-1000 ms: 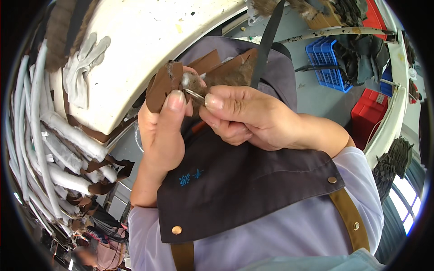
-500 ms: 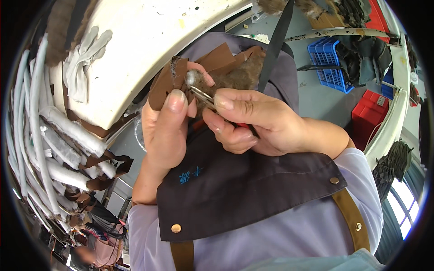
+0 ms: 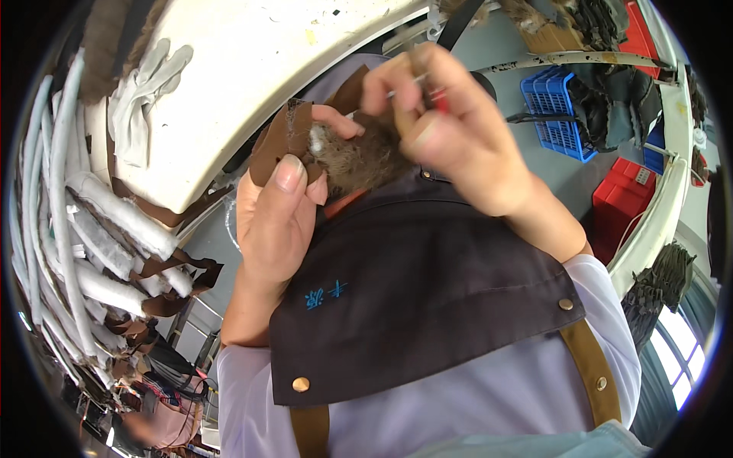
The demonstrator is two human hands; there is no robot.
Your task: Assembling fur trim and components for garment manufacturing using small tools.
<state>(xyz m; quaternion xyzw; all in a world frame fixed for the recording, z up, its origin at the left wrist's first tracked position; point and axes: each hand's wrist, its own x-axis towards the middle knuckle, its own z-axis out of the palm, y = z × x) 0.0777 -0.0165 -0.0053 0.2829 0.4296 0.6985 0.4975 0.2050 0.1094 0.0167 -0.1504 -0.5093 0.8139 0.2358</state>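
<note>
My left hand (image 3: 279, 221) pinches a brown fabric strip (image 3: 276, 145) together with a grey-brown fur piece (image 3: 363, 160). Its thumb presses on the near side, while a fingertip curls over the fur from behind. A whitish tuft (image 3: 317, 141) shows at the fur's left end, by the thumb. Raised to the upper right of the fur, apart from it, my right hand (image 3: 466, 145) is closed around small scissors (image 3: 440, 99). Motion blurs the scissors; a red part and some metal show between the fingers, and the blades are hard to make out.
A white tabletop (image 3: 244, 69) curves past my left side, with white gloves (image 3: 145, 103) on it. Rolled white padding strips (image 3: 122, 214) hang at the left. On the right are a blue crate (image 3: 553, 114), a red bin (image 3: 622, 198) and dark stacked pieces (image 3: 663, 278). Another person (image 3: 172, 412) is at lower left.
My right hand has lifted up and away from the fur with the scissors, whose blades were at the whitish tuft before. My left hand keeps its hold, almost in place.
</note>
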